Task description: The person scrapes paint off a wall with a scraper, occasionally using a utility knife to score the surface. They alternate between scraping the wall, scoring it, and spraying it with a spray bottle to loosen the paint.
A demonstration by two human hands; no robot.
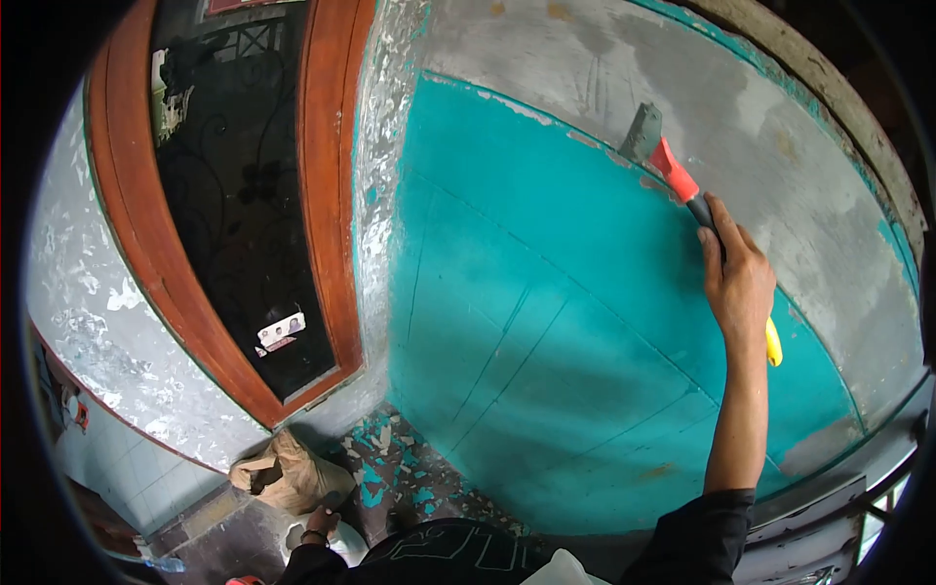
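Observation:
My right hand [739,273] is closed around the handle of a paint scraper [675,171], which has a wide grey blade, a red neck and a black grip. A yellow end pokes out below the hand. The blade lies over the line where teal paint [546,253] meets scraped grey wall [673,58]. Low in the view, my left hand [322,525] hangs near a white container [346,546] and a crumpled brown sack [292,473]. Its fingers are small and partly hidden.
A brown wooden frame [327,195] with dark glass stands at the left, beside a narrow strip of patchy wall [382,166]. Teal and grey paint flakes [380,468] litter the floor at the wall's foot. A grey ledge [814,507] runs along the lower right.

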